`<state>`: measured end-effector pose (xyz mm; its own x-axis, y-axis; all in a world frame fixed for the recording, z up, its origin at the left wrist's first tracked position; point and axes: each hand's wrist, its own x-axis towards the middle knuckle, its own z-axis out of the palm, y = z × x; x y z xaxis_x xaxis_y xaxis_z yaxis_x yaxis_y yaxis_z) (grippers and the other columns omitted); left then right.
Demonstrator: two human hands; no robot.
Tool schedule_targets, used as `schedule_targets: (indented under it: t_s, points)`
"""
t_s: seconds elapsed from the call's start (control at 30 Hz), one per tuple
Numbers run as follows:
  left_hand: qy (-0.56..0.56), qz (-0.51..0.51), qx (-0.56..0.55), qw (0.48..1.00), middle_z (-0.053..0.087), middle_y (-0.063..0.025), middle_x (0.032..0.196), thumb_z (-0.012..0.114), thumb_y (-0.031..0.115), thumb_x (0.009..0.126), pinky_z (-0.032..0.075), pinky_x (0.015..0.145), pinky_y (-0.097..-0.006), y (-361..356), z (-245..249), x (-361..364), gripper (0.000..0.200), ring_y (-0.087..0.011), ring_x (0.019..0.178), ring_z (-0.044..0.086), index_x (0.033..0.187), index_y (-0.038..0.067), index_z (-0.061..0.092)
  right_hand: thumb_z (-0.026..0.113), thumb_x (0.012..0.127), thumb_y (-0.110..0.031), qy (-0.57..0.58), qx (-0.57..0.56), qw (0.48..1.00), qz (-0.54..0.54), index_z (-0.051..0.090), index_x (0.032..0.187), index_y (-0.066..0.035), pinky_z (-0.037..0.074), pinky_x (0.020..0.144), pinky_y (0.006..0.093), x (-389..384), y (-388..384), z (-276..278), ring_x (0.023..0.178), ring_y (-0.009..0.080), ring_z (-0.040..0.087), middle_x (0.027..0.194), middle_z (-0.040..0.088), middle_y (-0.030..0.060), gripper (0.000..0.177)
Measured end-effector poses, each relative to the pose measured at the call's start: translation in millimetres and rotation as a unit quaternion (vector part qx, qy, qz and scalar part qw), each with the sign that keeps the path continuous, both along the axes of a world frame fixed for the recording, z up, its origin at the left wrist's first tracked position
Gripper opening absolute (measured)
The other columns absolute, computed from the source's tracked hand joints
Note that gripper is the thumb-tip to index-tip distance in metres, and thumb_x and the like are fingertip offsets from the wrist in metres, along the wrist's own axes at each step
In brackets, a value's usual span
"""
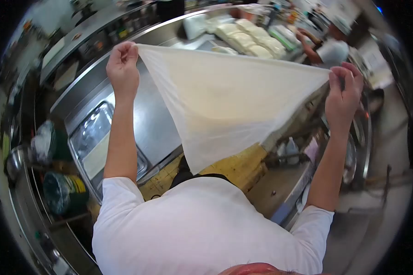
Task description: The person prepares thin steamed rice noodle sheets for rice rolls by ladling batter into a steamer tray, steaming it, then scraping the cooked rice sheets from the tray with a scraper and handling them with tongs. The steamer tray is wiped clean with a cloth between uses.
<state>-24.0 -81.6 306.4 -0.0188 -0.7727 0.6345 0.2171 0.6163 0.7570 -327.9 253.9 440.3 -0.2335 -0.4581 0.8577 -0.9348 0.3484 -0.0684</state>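
Note:
A thin whitish cloth (225, 87) hangs between my raised hands, its top edge stretched nearly straight and its lower part narrowing to a point in front of my shirt. At the upper left, my left hand (124, 64) is closed on one corner. On the right, my right hand (345, 85) pinches the opposite corner between closed fingers. The cloth is slightly see-through and hides part of the steel counter (153, 110) behind it.
A metal tray (96, 114) with a pale flat slab lies on the counter at left. Several white packs (250, 39) are stacked at the counter's far side. Another person (332, 48) works at upper right. Green buckets (62, 192) stand at lower left.

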Motion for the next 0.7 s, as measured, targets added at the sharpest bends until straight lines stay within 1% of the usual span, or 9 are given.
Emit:
schedule_targets:
  t_s: [0.07,0.1,0.17,0.2,0.27,0.37,0.43,0.57,0.7]
  points:
    - [-0.023,0.078,-0.027,0.996,0.063,-0.0037,0.109,0.070,0.016,0.095,0.048,0.082,-0.0268,-42.4,-6.2,32.4,0.012,-0.0130,0.091,0.059,0.097,0.005,0.067,0.066,0.090,-0.006,-0.047,0.007,0.997,0.068,0.068,0.096,-0.004,0.047,0.091,0.0383,-9.3,-76.1,-10.6,0.111,0.0288,0.056,0.116,0.060,0.0119,0.007]
    - [-0.027,0.098,-0.023,0.995,0.063,-0.0037,0.109,0.070,0.016,0.095,0.048,0.082,-0.0268,-59.2,-10.1,45.6,0.012,-0.0130,0.091,0.059,0.097,0.005,0.067,0.066,0.089,-0.007,-0.092,0.007,0.989,0.113,0.069,0.096,-0.005,0.046,0.093,0.0397,-16.0,-112.2,-18.2,0.110,0.0297,0.056,0.114,0.062,0.0124,0.008]
    - [-0.137,0.213,-0.017,0.967,0.060,-0.0061,0.121,0.072,0.018,0.092,0.048,0.089,-0.0318,-92.6,-14.1,73.4,0.013,-0.0181,0.104,0.057,0.093,0.005,0.069,0.067,0.088,-0.009,-0.081,0.033,0.987,0.136,0.070,0.095,-0.006,0.044,0.095,0.0408,-34.6,-190.0,-39.6,0.111,0.0309,0.056,0.113,0.063,0.0133,0.009]
    - [-0.143,0.225,-0.001,0.964,0.059,-0.0086,0.123,0.072,0.018,0.091,0.045,0.096,-0.0366,-105.4,-14.0,83.9,0.011,-0.0240,0.114,0.054,0.091,0.007,0.071,0.068,0.086,-0.011,-0.067,0.053,0.986,0.140,0.071,0.094,-0.006,0.043,0.098,0.0419,-42.5,-228.7,-51.5,0.111,0.0322,0.056,0.111,0.064,0.0143,0.009]
    - [-0.176,0.270,-0.024,0.946,0.059,-0.0099,0.123,0.072,0.017,0.091,0.043,0.099,-0.0382,-141.4,-26.1,107.4,0.010,-0.0258,0.116,0.053,0.091,0.007,0.071,0.070,0.084,-0.016,-0.141,0.081,0.972,0.172,0.073,0.093,-0.008,0.039,0.103,0.0427,-49.0,-304.6,-76.2,0.113,0.0346,0.056,0.112,0.065,0.0168,0.012]
    - [-0.224,0.328,-0.051,0.916,0.059,-0.0136,0.121,0.073,0.017,0.088,0.039,0.105,-0.0419,-183.3,-40.1,131.2,0.009,-0.0306,0.121,0.050,0.088,0.008,0.072,0.071,0.083,-0.019,-0.129,0.114,0.969,0.177,0.076,0.095,-0.009,0.043,0.101,0.0441,-44.9,-394.3,-105.7,0.113,0.0354,0.058,0.114,0.066,0.0191,0.016]
    - [-0.244,0.352,-0.028,0.903,0.059,-0.0136,0.122,0.073,0.018,0.087,0.039,0.105,-0.0430,-208.2,-46.0,142.0,0.009,-0.0313,0.122,0.050,0.087,0.009,0.073,0.072,0.082,-0.023,-0.206,0.146,0.959,0.126,0.078,0.097,-0.013,0.047,0.096,0.0453,-33.4,-442.4,-115.5,0.111,0.0351,0.062,0.114,0.067,0.0192,0.018]
    - [-0.247,0.386,0.004,0.889,0.059,-0.0137,0.123,0.072,0.023,0.087,0.039,0.105,-0.0441,-237.4,-29.3,158.8,0.013,-0.0309,0.123,0.049,0.088,0.011,0.075,0.073,0.081,-0.023,-0.271,0.163,0.936,0.153,0.079,0.097,-0.016,0.051,0.091,0.0446,-33.4,-517.5,-121.1,0.105,0.0323,0.067,0.106,0.071,0.0155,0.018]
    - [-0.263,0.406,-0.036,0.875,0.059,-0.0136,0.125,0.072,0.026,0.088,0.039,0.105,-0.0441,-235.2,-0.4,169.0,0.014,-0.0308,0.124,0.049,0.090,0.012,0.075,0.073,0.081,-0.023,-0.309,0.122,0.919,0.214,0.079,0.096,-0.014,0.052,0.086,0.0394,-32.8,-546.3,-111.9,0.094,0.0272,0.070,0.093,0.075,0.0089,0.018]
